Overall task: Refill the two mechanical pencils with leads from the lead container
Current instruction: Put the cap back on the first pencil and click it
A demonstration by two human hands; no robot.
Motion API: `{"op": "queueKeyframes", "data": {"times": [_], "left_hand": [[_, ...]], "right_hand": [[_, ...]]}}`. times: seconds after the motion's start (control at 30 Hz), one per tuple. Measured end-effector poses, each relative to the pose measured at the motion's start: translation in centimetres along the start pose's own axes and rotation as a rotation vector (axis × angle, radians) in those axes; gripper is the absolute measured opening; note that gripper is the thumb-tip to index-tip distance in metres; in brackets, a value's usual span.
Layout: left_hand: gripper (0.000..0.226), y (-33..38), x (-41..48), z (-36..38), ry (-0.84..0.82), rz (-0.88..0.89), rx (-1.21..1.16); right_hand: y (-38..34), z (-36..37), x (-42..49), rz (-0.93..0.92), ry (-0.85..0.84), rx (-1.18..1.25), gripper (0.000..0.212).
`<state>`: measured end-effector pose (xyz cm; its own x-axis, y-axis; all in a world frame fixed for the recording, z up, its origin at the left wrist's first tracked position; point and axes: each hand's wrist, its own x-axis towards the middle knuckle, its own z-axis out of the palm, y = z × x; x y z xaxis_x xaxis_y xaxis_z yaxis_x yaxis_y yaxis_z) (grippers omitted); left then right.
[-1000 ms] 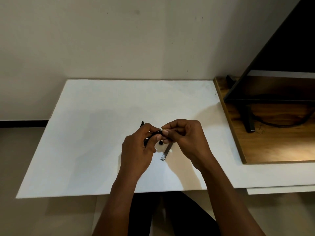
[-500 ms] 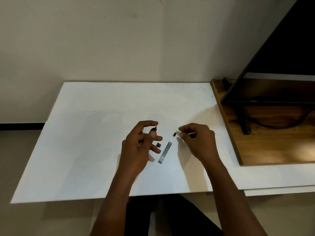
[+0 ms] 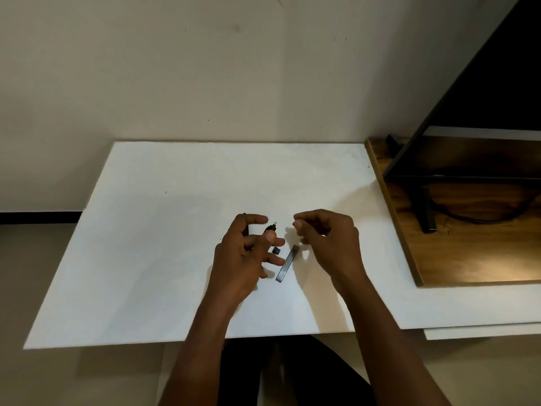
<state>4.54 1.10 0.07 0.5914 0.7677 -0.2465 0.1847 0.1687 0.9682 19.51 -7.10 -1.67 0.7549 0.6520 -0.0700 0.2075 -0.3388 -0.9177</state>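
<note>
Lead container lies flat in the middle of the desk, between both hands, with a small black cap parked beside it within reach. Left hand grips a mechanical pencil, uncapped end angled toward the right hand, whose fingertips are pinched together. Holding a lead? Cannot tell.

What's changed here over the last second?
The right hand let go of the mechanical pencil and drew away rightward, fingertips pinched; on what, I cannot tell. The left hand still grips the pencil. The lead container and small black cap stayed on the table.
</note>
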Motion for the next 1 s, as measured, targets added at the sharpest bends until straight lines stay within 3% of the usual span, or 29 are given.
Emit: {"op": "queueKeyframes", "data": {"times": [0.07,0.13,0.63,1.0], "left_hand": [[0.017,-0.1,0.0,0.0,0.002,-0.021,0.006],[0.016,0.0,0.1,0.0,-0.001,-0.028,0.02],[0.011,0.0,0.0,-0.3,0.021,0.016,0.08],[0.014,-0.3,-0.1,0.0,0.021,0.029,0.119]], "right_hand": [[-0.8,0.2,-0.2,0.072,-0.121,0.339,0.014],[-1.2,0.4,-0.3,0.072,-0.199,0.467,0.015],[-1.6,0.4,-0.5,-0.016,-0.262,0.348,0.013],[-1.6,0.3,-0.6,0.069,-0.266,0.34,0.011]]}}
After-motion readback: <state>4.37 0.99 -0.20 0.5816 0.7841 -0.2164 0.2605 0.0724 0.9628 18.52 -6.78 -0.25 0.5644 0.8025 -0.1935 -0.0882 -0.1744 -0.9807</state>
